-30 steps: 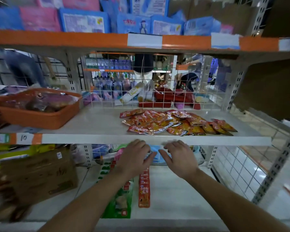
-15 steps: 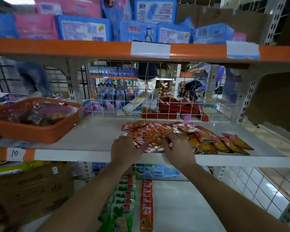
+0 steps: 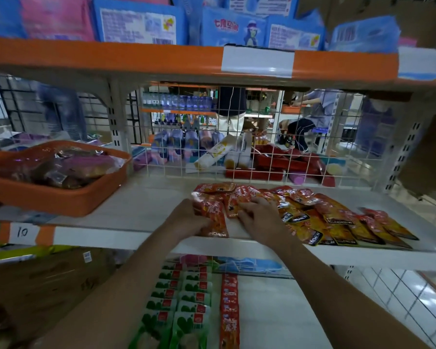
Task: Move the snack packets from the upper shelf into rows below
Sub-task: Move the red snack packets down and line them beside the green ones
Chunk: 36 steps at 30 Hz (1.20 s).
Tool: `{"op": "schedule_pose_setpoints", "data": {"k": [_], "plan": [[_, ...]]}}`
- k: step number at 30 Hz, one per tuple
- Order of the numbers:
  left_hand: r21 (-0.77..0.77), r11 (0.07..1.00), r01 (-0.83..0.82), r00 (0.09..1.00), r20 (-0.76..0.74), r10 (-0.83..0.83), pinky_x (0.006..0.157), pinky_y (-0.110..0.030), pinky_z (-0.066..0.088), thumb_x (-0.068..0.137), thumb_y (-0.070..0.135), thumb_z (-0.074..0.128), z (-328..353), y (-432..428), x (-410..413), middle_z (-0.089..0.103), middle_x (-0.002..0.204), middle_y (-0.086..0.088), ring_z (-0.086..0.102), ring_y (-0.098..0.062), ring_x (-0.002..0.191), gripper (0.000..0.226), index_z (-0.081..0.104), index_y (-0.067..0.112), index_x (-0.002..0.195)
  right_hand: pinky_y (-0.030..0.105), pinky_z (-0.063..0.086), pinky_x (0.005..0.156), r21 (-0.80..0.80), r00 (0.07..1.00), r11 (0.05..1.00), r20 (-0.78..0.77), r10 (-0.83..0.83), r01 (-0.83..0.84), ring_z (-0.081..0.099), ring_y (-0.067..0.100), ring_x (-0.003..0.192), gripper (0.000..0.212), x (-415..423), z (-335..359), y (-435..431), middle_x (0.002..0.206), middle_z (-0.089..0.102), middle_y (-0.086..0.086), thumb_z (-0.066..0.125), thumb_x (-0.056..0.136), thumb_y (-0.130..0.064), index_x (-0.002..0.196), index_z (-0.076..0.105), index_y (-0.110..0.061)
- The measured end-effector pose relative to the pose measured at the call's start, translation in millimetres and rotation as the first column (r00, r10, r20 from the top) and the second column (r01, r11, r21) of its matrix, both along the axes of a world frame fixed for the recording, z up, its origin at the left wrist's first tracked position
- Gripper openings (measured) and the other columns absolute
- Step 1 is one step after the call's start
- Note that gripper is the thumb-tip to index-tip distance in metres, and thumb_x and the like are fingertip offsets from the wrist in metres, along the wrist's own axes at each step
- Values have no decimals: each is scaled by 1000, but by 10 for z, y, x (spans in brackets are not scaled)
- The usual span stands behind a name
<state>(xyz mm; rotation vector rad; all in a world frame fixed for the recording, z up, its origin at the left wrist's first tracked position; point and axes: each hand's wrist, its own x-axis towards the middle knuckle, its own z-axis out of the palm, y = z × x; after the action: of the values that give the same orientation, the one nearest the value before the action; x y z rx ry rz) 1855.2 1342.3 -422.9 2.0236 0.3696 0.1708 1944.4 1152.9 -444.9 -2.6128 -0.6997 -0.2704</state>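
Observation:
A heap of red and orange snack packets (image 3: pixel 320 215) lies on the white middle shelf (image 3: pixel 141 210). My left hand (image 3: pixel 189 219) grips a few red packets (image 3: pixel 213 215) at the heap's left end, near the shelf's front edge. My right hand (image 3: pixel 258 217) rests on the heap beside it, fingers curled onto the packets. On the lower shelf (image 3: pixel 275 311) lie two rows of green and white packets (image 3: pixel 184 301) and one row of red packets (image 3: pixel 229 308), running front to back.
An orange tray (image 3: pixel 58 197) of wrapped goods stands at the left of the middle shelf. A wire grid (image 3: pixel 262 147) closes the back. Blue and pink packs (image 3: pixel 141 23) fill the top shelf. A cardboard box (image 3: pixel 43 280) sits at the lower left.
Both hands rose from below the middle shelf's edge onto the packet heap. The left hand has closed round some red packets and drawn them toward the front edge.

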Motion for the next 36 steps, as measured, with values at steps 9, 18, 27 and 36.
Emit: {"op": "schedule_pose_setpoints", "data": {"k": [9, 18, 27, 36], "plan": [[-262, 957, 124, 976, 207, -70, 96, -44, 55, 86, 9, 74, 59, -161, -4, 73, 112, 2, 68, -19, 106, 28, 67, 31, 102, 35, 52, 75, 196, 986, 968, 19, -166, 159, 58, 23, 87, 36, -100, -5, 18, 77, 60, 2, 63, 89, -49, 64, 58, -24], [-305, 944, 126, 974, 219, -60, 99, -48, 53, 85, 7, 75, -35, -126, 53, 72, 114, 0, 68, -20, 107, 40, 61, 35, 110, 41, 39, 109, 171, 986, 975, -116, -123, 142, 41, 26, 127, 65, -103, 78, -18, 132, 50, 7, 77, 82, -37, 139, 50, -19], [-233, 947, 223, 956, 244, -165, 99, -43, 54, 82, 2, 75, -32, -129, 21, 74, 114, 5, 69, -12, 106, 58, 58, 28, 130, 31, 52, 87, 99, 988, 992, -141, -63, 77, 62, 24, 111, 44, -116, 334, -121, 122, 65, 7, 65, 91, -15, 134, 53, -14], [-299, 928, 222, 942, 311, -125, 88, -33, 55, 81, -8, 72, 13, -203, -39, 77, 99, 6, 72, -10, 95, 45, 66, 25, 112, 47, 57, 84, 543, 921, 822, -384, 62, 172, 67, 29, 95, 44, -221, 480, -524, 102, 68, 7, 75, 75, 0, 111, 55, -15]]}}
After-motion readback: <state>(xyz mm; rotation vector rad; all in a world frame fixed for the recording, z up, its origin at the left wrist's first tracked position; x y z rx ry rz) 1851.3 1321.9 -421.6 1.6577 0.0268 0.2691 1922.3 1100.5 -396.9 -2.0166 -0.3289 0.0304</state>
